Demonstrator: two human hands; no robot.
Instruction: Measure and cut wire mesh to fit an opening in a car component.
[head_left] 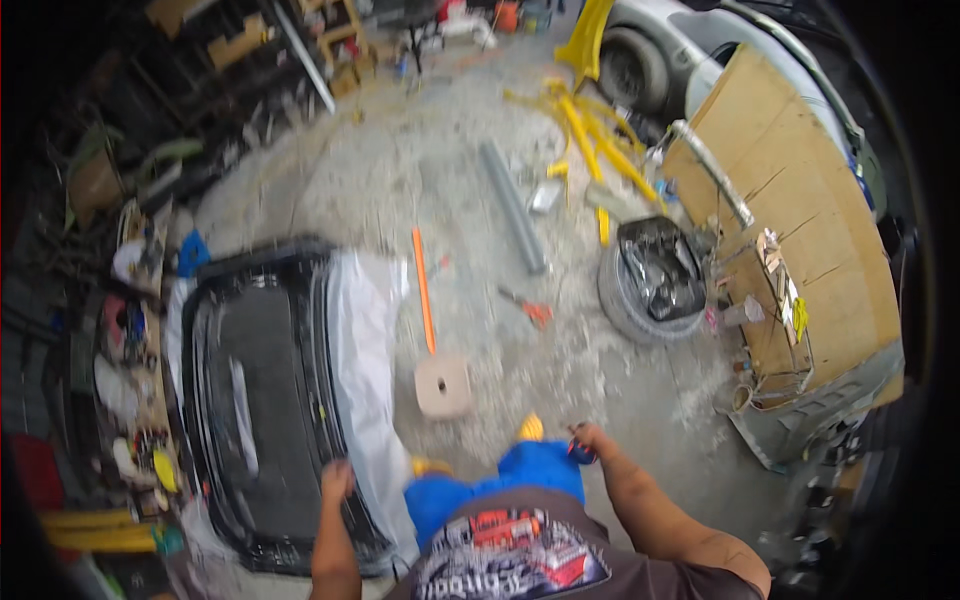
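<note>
My left hand (pixel 338 480) hangs over the near right edge of a large black car panel (pixel 262 400). Its fingers are blurred, and whether it touches the panel I cannot tell. White sheeting (pixel 365 320) shows beneath and beside the panel. At my right side, by my blue trousers, my right hand (pixel 590 441) is closed round a small dark hand tool (pixel 578 452) with a bit of red on it; its exact kind is not clear. Ahead of my feet stands a pinkish stool (pixel 442 387) with a hole in its seat.
An orange strip (pixel 424 290) lies beyond the stool, near an orange-handled tool (pixel 530 306) and a grey beam (pixel 512 205). A round bin (pixel 655 320) with a black liner stands right. Beyond are a brown board (pixel 810 230), yellow parts (pixel 590 140) and a car wheel (pixel 632 70).
</note>
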